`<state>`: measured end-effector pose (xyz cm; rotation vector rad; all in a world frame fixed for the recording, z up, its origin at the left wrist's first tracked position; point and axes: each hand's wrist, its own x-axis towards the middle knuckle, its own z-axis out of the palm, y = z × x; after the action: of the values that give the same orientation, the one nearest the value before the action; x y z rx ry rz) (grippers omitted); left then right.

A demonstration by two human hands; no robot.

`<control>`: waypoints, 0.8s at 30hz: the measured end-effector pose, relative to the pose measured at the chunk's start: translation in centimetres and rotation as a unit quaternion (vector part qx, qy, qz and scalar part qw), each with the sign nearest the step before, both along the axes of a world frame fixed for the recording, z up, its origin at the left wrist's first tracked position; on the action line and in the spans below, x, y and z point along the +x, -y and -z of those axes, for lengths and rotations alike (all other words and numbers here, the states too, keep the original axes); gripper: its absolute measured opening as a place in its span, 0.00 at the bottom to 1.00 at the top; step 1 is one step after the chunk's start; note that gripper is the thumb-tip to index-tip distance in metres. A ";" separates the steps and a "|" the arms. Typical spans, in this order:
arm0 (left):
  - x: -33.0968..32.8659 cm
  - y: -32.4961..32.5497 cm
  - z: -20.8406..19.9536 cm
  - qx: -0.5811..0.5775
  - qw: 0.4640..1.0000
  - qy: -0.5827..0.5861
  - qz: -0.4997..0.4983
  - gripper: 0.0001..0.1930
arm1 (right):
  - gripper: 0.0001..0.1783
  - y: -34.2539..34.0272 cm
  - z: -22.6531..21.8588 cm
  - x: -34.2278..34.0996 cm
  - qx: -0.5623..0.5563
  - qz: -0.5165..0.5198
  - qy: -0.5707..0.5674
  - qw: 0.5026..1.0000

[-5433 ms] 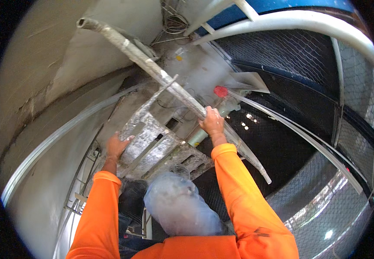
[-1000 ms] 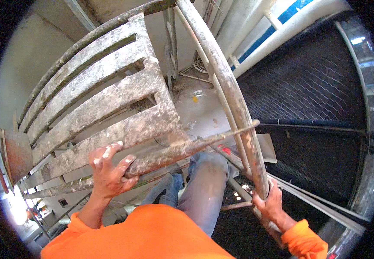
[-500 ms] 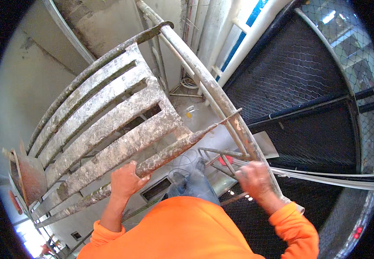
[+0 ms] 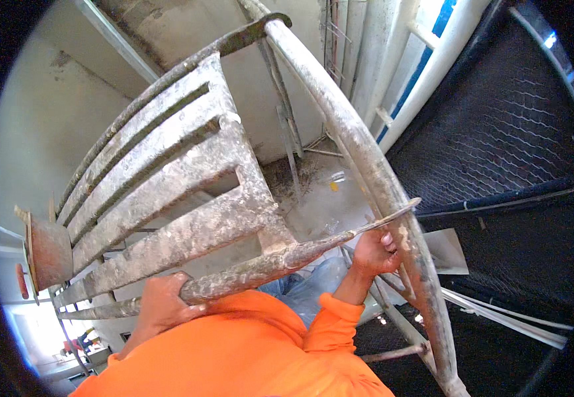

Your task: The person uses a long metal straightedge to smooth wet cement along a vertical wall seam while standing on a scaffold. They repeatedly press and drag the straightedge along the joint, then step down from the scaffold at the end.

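A slatted metal scaffold plank (image 4: 188,178), crusted with pale dried material, stretches from the far left toward me. Its hooked end rails meet the scaffold frame (image 4: 426,284), a worn tube slanting down on the right. My left hand (image 4: 164,304) is closed around the plank's near side rail, thumb on the near side. My right hand (image 4: 374,253) has its fingers curled around a thinner inner tube of the frame, just below the plank's hook; the plank rail and frame partly cover this grip.
A reddish-brown box-like container (image 4: 50,246) stands at the plank's far left end. Black mesh netting (image 4: 492,132) hangs on the right. White pipes (image 4: 426,73) rise behind the frame. Long white strips (image 4: 505,319) lie at lower right. Debris lies on the floor below.
My right hand has moved left and up, from the frame's outer side to the inner tube by the hook. My left hand stays on the rail. The view has shifted, bringing my body nearer the plank.
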<state>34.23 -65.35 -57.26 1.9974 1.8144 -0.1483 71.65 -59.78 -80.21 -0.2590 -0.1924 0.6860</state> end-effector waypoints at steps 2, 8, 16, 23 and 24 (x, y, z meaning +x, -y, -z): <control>0.1 0.1 0.1 0.025 0.999 -0.019 0.024 0.30 | 0.16 -0.7 1.0 0.3 0.074 -0.018 0.035 0.996; -1.9 1.3 1.2 0.121 0.987 -0.053 0.091 0.40 | 0.23 -2.0 1.2 0.6 -0.026 0.091 0.171 0.981; -7.9 4.1 11.6 0.483 0.873 0.042 0.053 0.42 | 0.24 -5.5 1.1 4.0 0.275 0.031 0.360 0.891; -10.9 0.0 26.9 0.553 0.833 0.024 0.020 0.41 | 0.24 -7.3 1.0 6.3 0.389 -0.003 0.452 0.803; -11.5 -0.6 29.5 0.551 0.834 0.021 0.014 0.40 | 0.24 -8.0 1.2 6.8 0.379 -0.018 0.462 0.801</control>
<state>22.72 -64.80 -86.72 2.6529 2.0368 1.1914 78.45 -51.78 -81.43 0.2142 -1.3893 0.4180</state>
